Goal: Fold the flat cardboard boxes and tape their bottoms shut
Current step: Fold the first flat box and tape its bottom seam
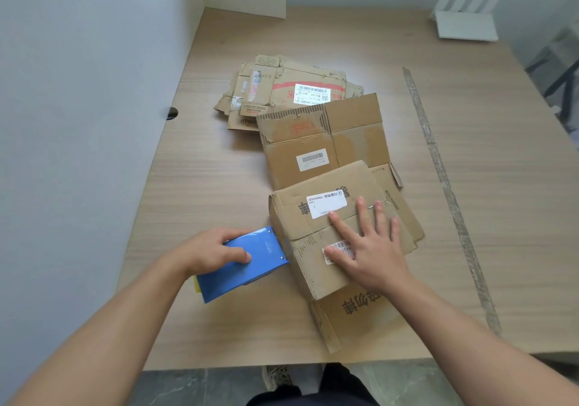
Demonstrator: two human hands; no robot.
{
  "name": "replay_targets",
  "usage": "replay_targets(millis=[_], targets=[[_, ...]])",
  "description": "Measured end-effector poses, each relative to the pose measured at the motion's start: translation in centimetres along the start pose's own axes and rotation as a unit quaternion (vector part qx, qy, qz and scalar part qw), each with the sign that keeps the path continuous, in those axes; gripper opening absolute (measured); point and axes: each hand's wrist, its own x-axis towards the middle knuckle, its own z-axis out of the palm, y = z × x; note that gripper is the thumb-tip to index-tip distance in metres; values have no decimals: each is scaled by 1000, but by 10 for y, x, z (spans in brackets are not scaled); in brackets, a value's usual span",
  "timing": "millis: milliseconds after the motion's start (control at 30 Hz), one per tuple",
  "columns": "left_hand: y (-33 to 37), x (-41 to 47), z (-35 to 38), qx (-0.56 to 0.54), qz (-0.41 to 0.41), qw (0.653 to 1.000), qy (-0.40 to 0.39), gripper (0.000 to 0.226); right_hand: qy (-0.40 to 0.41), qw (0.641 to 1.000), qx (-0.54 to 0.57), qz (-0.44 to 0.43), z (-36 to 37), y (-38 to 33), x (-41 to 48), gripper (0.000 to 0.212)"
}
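Head view | step, as judged: taping bottom seam | your left hand [216, 250] grips tape dispenser [247, 264], its mouth at left edge of box [313, 268] | your right hand [366, 249], fingers straight and spread, presses box flaps flat, near table [219, 170] front | next: draw dispenser rightward along seam.

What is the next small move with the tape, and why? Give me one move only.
Probably draw the tape dispenser rightward along the seam of the box. The left hand grips it with its front against the box's left edge, right where the seam starts, and the right hand presses flat on both flaps, holding them shut.
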Motion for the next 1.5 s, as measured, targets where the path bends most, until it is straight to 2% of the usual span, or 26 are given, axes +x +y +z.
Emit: replay_targets(millis=[300, 467, 667, 800, 867, 1000, 1100, 1233, 1500], targets=[[16, 11, 5, 102, 16, 993, 58, 37, 0, 1000, -19, -1, 1, 3, 5, 67], [27, 14, 27, 197, 2, 973, 123, 36, -18, 1000, -20, -3, -3, 3, 6, 65], [-1, 5, 48, 86, -20, 986, 143, 50, -58, 998, -32, 5, -16, -2, 8, 74], [-14, -7, 51, 53, -35, 981, 181, 55, 74, 997, 3, -27, -23, -35, 5, 64], [-18, -13, 49, 45, -47, 977, 201, 58, 103, 993, 40, -32, -21, -59, 5, 67], [-26, -26, 45, 22, -58, 968, 244, 57, 65, 998, 14, 22, -2, -91, 10, 77], [-30, -32, 40, 16, -59, 964, 257, 57, 92, 995, 8, 28, 6, -96, 11, 71], [-33, -36, 36, 17, -67, 961, 266, 58, 86, 995, 35, 32, 7, -101, 11, 63], [-27, -36, 38, 14, -34, 960, 279, 57, 59, 996, 71, -19, 6, -62, -5, 64]])
